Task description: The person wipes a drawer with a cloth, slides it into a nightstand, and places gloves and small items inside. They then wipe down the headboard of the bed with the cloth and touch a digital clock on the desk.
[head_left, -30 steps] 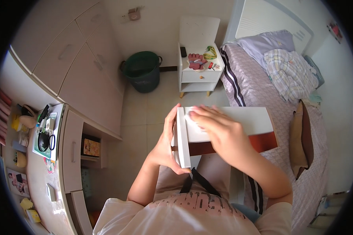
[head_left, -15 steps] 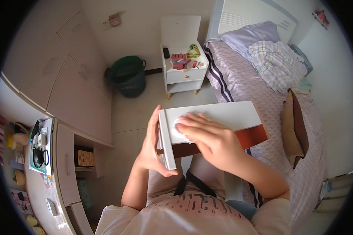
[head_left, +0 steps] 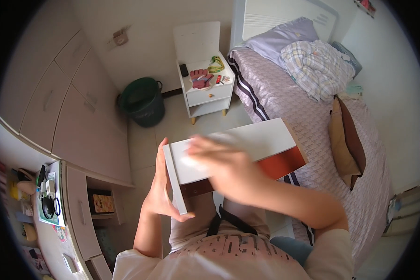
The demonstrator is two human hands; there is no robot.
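A white drawer (head_left: pixel 261 137) is held up in front of me, tilted on its side, with a reddish-brown interior showing along its near edge. My left hand (head_left: pixel 157 193) grips its front panel at the left end, fingers at the top edge and thumb near the bottom corner. Across the upward-facing white side lies my right hand (head_left: pixel 226 163), smeared by motion. Under its fingers is a crumpled white wipe (head_left: pixel 190 160), blurred and mostly hidden, pressed on the drawer near the front panel.
A white nightstand (head_left: pixel 207 99) holds pink gloves (head_left: pixel 201 79) and a yellow-green strap (head_left: pixel 215 64). Left of it stands a dark green bucket (head_left: pixel 144 105). The bed (head_left: pixel 266 84) is at right, with a brown bag (head_left: pixel 343 140) on it. A cluttered desk (head_left: pixel 51 233) runs along the left.
My right hand has slid toward the drawer's front panel with the wipe. Both hands and the drawer have shifted left in the picture as the view turned slightly.
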